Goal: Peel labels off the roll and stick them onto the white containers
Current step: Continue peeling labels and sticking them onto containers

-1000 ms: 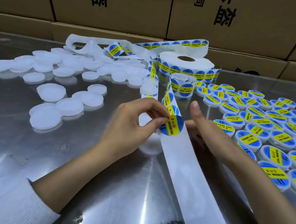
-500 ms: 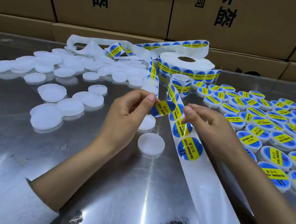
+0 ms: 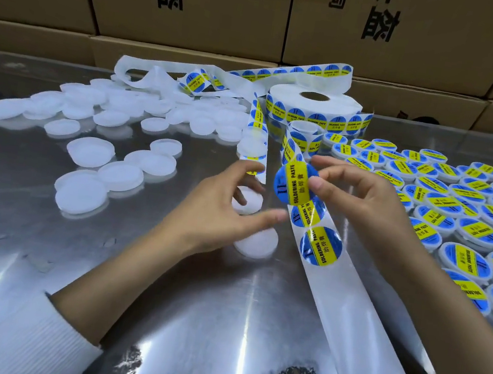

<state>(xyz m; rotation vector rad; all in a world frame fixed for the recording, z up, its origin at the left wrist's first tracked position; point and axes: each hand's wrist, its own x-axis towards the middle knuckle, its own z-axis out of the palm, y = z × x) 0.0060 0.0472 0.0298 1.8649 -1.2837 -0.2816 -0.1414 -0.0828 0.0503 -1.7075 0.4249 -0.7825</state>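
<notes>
The right hand (image 3: 361,201) pinches a round blue-and-yellow label (image 3: 295,183) by its right edge between thumb and forefinger, holding it up above the table (image 3: 37,251), face toward the camera, with the words "SOLDERING PASTE" readable on its yellow band. The left hand (image 3: 219,211) hangs just beside it with fingers loosely spread and holds nothing; its thumb points toward the label without touching it. Under the left hand's fingers lie two plain white containers (image 3: 258,241), one near the fingertips and one partly hidden beneath the palm. Below the held label, the white backing strip (image 3: 343,323) runs toward the near edge of the table, with two more labels on it just under the lifted one. Farther back the strip curls up to the label roll (image 3: 314,109), which lies flat on the table. To the left of the roll a heap of unlabeled white containers (image 3: 90,154) spreads across the shiny table. To the right, labeled containers (image 3: 469,229) lie packed close in rows. Cardboard boxes (image 3: 202,4) with black printed characters line the back.
</notes>
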